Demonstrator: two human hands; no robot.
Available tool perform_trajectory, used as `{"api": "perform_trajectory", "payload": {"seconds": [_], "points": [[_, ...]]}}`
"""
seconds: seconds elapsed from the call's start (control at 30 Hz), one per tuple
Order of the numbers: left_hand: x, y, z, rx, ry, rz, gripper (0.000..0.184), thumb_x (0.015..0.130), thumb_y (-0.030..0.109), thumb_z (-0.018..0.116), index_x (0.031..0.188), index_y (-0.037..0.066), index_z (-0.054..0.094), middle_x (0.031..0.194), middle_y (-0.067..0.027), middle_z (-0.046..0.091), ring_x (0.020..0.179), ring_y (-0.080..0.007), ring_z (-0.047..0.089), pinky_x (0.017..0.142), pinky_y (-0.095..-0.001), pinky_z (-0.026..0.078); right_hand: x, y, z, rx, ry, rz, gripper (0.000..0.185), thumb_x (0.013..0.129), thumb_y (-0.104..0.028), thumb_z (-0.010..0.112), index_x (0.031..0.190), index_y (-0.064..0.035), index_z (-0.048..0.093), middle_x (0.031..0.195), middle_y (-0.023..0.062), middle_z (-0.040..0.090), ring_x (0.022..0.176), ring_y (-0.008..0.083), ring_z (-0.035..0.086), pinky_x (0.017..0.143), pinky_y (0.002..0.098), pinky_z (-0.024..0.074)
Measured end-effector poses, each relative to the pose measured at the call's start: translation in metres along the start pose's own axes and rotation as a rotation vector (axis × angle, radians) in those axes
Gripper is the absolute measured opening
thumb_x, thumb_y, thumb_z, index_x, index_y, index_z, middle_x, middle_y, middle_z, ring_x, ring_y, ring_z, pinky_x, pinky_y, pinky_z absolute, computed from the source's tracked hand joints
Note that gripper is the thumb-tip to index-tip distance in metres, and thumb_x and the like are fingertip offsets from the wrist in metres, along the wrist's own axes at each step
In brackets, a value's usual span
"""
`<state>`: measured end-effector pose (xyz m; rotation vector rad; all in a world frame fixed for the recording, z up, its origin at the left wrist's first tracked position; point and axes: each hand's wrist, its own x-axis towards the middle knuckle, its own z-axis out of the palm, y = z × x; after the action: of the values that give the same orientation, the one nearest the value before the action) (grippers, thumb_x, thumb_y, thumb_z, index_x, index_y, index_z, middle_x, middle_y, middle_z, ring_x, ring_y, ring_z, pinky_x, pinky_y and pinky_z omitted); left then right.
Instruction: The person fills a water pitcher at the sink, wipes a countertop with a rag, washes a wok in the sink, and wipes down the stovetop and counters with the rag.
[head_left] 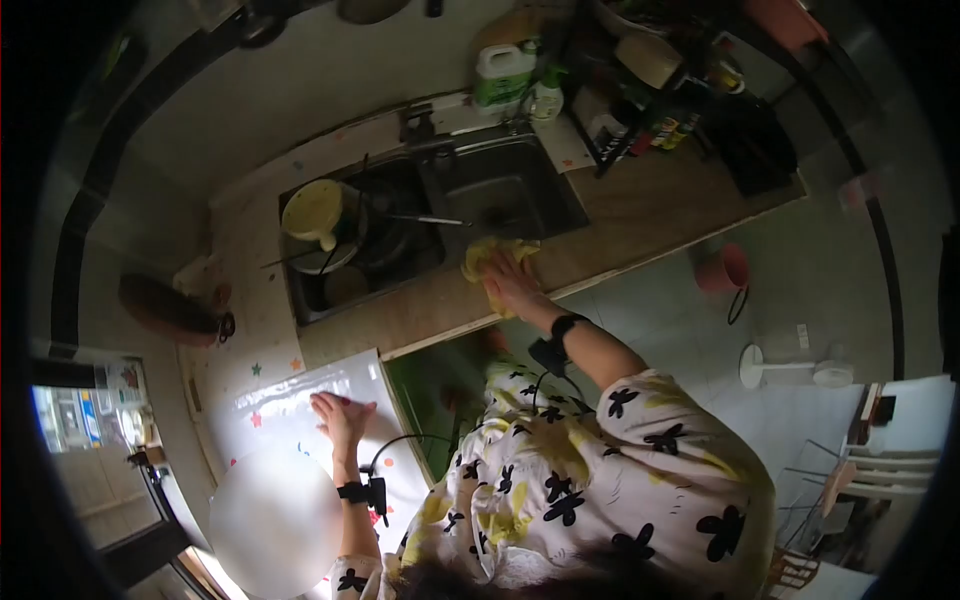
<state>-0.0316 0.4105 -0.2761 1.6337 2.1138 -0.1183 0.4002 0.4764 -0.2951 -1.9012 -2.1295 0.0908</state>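
A double sink [432,190] is set in the counter [620,215], its left basin crowded with a yellow pot [310,208] and dark cookware; a thin rod [430,219] juts rightward from there over the divider, ending just beyond the cloth on the far side. The tap [430,147] stands at the sink's far edge, with a jug [503,80] and a pump bottle [547,98] to its right, and farther right some bottles [665,132] crowd about a dark rack. At the far left of the near side counter lies a long dark thing [165,308], too dim to make out. On the floor to the right is a pink bucket [722,268]. A pale round blur [275,525] on the near left hides part of the shiny white sheet [300,395]. The yellow cloth [480,257] lies on the counter's near strip, just in front of the right basin, directly under the right hand [512,283], and shows past the fingers on both sides. That hand is palm down; whether it pinches any fabric, I cannot tell. The left hand [343,417], well to the left and nearer, is over the sheet with thumb and fingers spread.
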Motion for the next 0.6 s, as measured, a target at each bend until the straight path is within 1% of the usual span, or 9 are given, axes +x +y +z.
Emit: {"api": "perform_trajectory", "payload": {"seconds": [0.07,0.1,0.17,0.2,0.33,0.43,0.5,0.57,0.6], "points": [[-0.002,0.017,-0.013,0.045,-0.125,-0.09,0.115,0.06,0.047,0.074,0.136,-0.004,0.004,0.142,-0.0265,0.003,0.133,-0.0405,0.0,0.099,-0.0617,0.012,0.036,0.038,0.011,-0.174,-0.358,0.209,0.021,0.085,-0.022,0.049,0.099,-0.0058,0.054,0.106,0.0157,0.054,0.104,0.0316,0.051,0.088,0.0491,0.0377],[-0.001,0.026,-0.014,0.053,-0.122,-0.072,0.115,0.06,0.047,0.074,0.136,-0.004,0.004,0.142,-0.0265,0.003,0.133,-0.0405,0.0,0.099,-0.0617,0.012,0.041,0.058,0.01,-0.173,-0.348,0.227,0.021,0.085,-0.022,0.049,0.099,-0.0058,0.054,0.106,0.0157,0.054,0.104,0.0316,0.051,0.088,0.0491,0.0377],[0.002,0.05,-0.013,-0.015,-0.087,-0.024,0.107,0.066,0.044,0.07,0.136,-0.004,0.004,0.142,-0.0275,0.003,0.132,-0.0429,0.001,0.099,-0.0618,0.014,0.054,0.095,-0.003,-0.049,0.047,0.356,0.017,0.084,-0.016,0.045,0.093,-0.004,0.052,0.091,0.0149,0.055,0.086,0.0305,0.055,0.072,0.039,0.0448],[0.003,0.063,-0.01,-0.053,-0.073,0.007,0.103,0.07,0.042,0.068,0.136,-0.003,0.004,0.141,-0.028,0.003,0.131,-0.0441,0.002,0.098,-0.0618,0.015,0.052,0.113,-0.02,0.19,0.28,0.454,0.018,0.085,-0.017,0.044,0.093,-0.0033,0.053,0.092,0.0177,0.056,0.085,0.033,0.056,0.071,0.0422,0.0454],[0.003,0.121,0.019,-0.1,-0.022,0.18,0.098,0.072,0.04,0.067,0.135,-0.004,0.007,0.14,-0.0293,0.006,0.129,-0.0464,0.008,0.096,-0.0623,0.021,0.022,0.168,-0.121,0.365,0.383,0.932,0.026,0.088,-0.026,0.045,0.089,-0.0015,0.052,0.087,0.0193,0.057,0.078,0.0376,0.056,0.066,0.0408,0.0462],[-0.011,0.194,0.028,-0.052,-0.03,0.39,0.095,0.069,0.036,0.071,0.129,-0.01,0.012,0.13,-0.0355,0.017,0.121,-0.0492,0.019,0.097,-0.0551,0.025,-0.027,0.206,-0.172,0.398,0.445,0.792,0.032,0.088,-0.03,0.044,0.094,0.0,0.051,0.099,0.0223,0.054,0.089,0.038,0.053,0.076,0.0428,0.0436],[-0.001,0.22,0.06,-0.04,-0.011,0.514,0.095,0.069,0.036,0.071,0.128,-0.011,0.013,0.127,-0.036,0.019,0.119,-0.0496,0.021,0.097,-0.0554,0.024,-0.06,0.228,-0.172,0.207,0.14,0.696,0.049,0.089,-0.039,0.039,0.115,0.0015,0.045,0.125,0.0255,0.039,0.117,0.0386,0.037,0.095,0.0452,0.0323],[0.008,0.256,0.075,-0.025,0.009,0.629,0.094,0.069,0.036,0.071,0.127,-0.012,0.013,0.125,-0.0365,0.021,0.116,-0.05,0.023,0.096,-0.0558,0.024,-0.079,0.245,-0.14,0.098,-0.248,1.022,0.068,0.089,-0.049,0.033,0.134,0.0013,0.023,0.142,0.0224,0.013,0.133,0.0356,0.009,0.106,0.0468,0.0137],[0.003,0.276,0.074,-0.011,-0.049,0.61,0.094,0.07,0.036,0.07,0.126,-0.013,0.013,0.124,-0.037,0.021,0.116,-0.0506,0.023,0.096,-0.0568,0.023,-0.084,0.246,-0.141,0.102,-0.248,1.04,0.068,0.089,-0.049,0.033,0.134,0.0013,0.023,0.142,0.0224,0.013,0.133,0.0356,0.009,0.106,0.0468,0.0137]]}}
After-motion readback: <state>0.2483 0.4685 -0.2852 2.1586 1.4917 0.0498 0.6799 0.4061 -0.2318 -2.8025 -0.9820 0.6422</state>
